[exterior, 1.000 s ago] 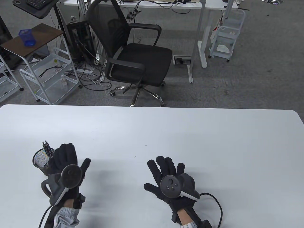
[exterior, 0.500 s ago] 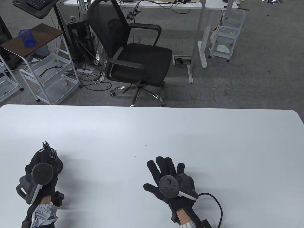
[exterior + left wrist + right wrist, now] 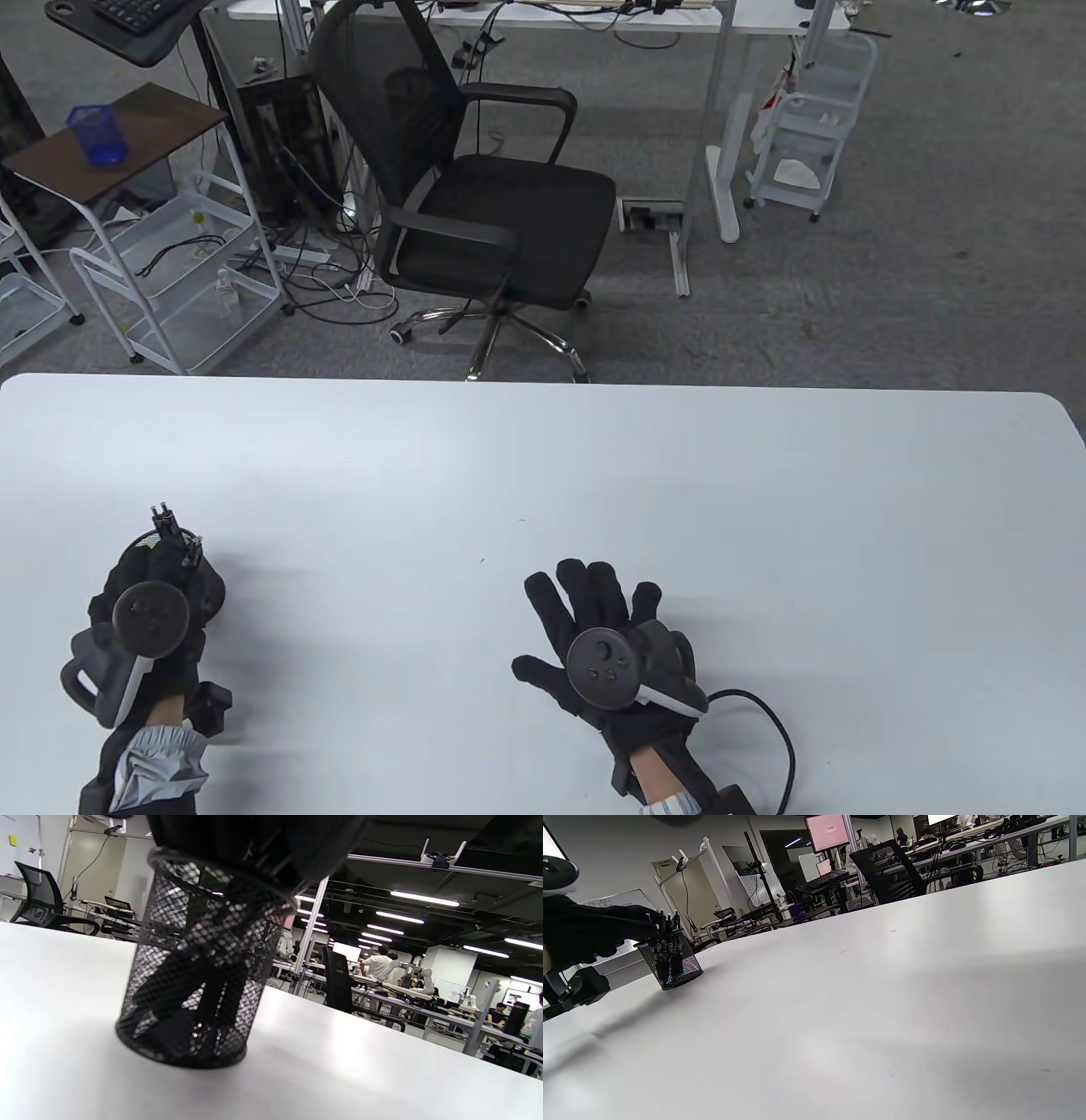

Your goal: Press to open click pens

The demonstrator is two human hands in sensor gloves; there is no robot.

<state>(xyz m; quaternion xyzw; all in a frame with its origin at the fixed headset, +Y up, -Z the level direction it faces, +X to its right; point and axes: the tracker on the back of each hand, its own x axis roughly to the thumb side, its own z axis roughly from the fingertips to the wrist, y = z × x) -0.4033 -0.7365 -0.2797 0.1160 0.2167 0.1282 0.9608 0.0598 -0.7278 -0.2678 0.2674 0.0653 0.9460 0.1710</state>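
Observation:
A black mesh pen cup (image 3: 191,984) stands on the white table (image 3: 594,475) at the near left, with several black click pens (image 3: 163,516) sticking up from it. My left hand (image 3: 170,556) lies over the cup's top and hides most of it in the table view. In the right wrist view its fingers (image 3: 634,921) reach the pen tops above the cup (image 3: 670,963); whether they grip a pen is hidden. My right hand (image 3: 560,615) rests flat on the table right of centre, fingers spread, holding nothing.
A black cable (image 3: 785,730) loops from the right wrist over the table's near right. A black office chair (image 3: 475,195) stands on the floor beyond the table's far edge. A small side table with a blue cup (image 3: 97,136) stands at far left.
My left hand moved left from beside the pen cup to over its top, then stayed there. My right hand has hardly moved.

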